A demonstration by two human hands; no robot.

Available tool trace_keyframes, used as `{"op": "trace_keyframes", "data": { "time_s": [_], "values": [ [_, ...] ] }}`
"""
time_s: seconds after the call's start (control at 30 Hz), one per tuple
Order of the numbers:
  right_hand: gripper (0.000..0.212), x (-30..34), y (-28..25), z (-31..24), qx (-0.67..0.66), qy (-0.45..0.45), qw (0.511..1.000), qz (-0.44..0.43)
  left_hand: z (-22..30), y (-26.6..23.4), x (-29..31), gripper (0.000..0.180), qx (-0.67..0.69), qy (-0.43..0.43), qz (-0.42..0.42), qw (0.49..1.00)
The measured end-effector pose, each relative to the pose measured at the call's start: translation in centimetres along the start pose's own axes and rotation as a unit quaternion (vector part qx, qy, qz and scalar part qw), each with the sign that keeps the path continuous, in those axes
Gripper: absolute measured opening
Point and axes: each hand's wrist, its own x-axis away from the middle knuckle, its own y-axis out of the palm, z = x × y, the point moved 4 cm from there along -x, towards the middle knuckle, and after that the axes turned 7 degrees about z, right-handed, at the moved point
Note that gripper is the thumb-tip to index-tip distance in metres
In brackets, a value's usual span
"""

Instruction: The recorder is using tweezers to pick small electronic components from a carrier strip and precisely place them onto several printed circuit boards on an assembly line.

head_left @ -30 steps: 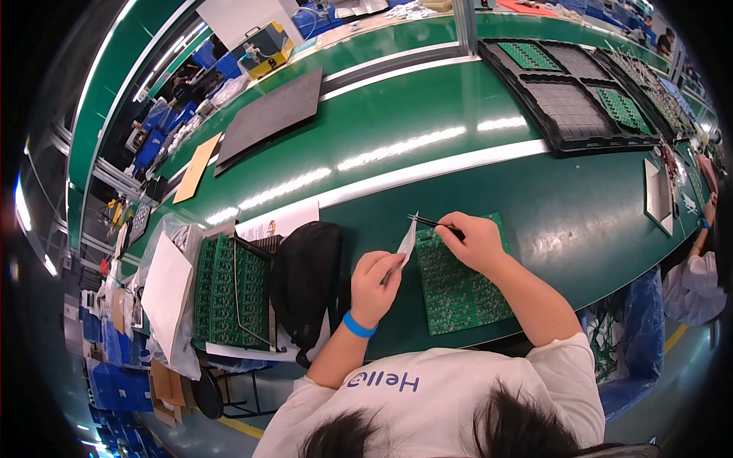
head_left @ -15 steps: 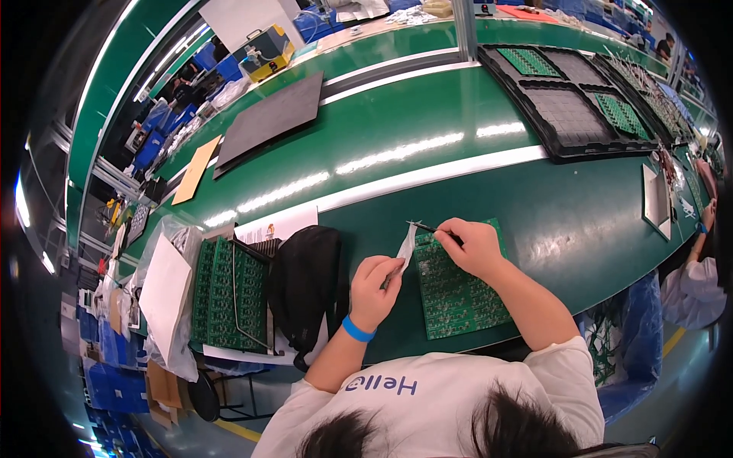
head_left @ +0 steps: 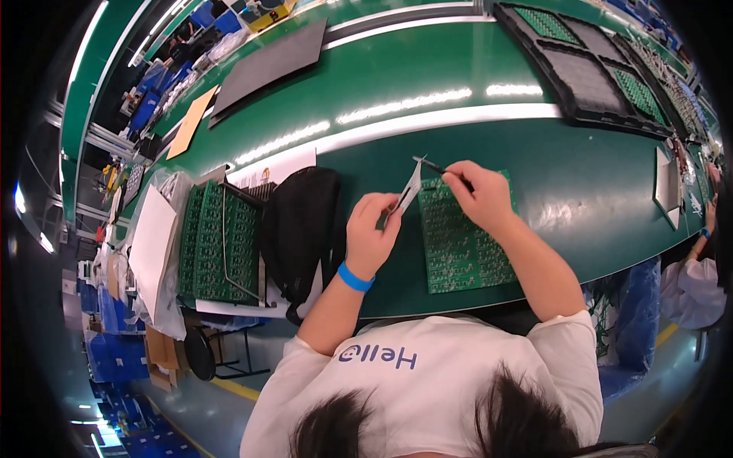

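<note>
A green circuit board panel (head_left: 462, 244) lies flat on the green workbench (head_left: 473, 99) in front of me. My left hand (head_left: 372, 233), with a blue wristband, pinches a narrow pale strip (head_left: 410, 188) that points up over the panel's top left corner. My right hand (head_left: 479, 196) rests on the panel's upper part and grips thin dark tweezers (head_left: 434, 166), whose tip reaches toward the strip's upper end.
A black pouch (head_left: 301, 221) lies left of my left hand. Further left stands a rack of green boards (head_left: 217, 243) beside white bags (head_left: 151, 248). Black trays with green boards (head_left: 592, 65) sit at the far right. A dark mat (head_left: 271, 61) lies at the back. Another person's sleeve (head_left: 691, 286) shows at right.
Both hands stay over the panel's top edge with only slight shifts; the tweezers and strip remain held together at the same spot.
</note>
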Motion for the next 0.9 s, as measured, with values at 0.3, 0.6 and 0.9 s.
{"op": "trace_keyframes", "data": {
  "time_s": [0.3, 0.6, 0.9],
  "values": [
    [0.011, 0.2, 0.4, 0.4, 0.010, -0.024, 0.999, 0.035, -1.8, 0.5, 0.7, 0.023, 0.060, -0.128, 0.002, 0.990],
    [0.012, 0.2, 0.4, 0.4, 0.031, 0.006, 0.999, -0.008, -2.3, 0.9, 1.4, 0.021, 0.079, -0.143, 0.002, 0.987],
    [0.009, 0.1, 0.0, -0.5, 0.035, -0.069, 0.997, 0.031, -0.9, 1.2, 1.0, 0.016, 0.033, -0.080, 0.000, 0.996]
  ]
}}
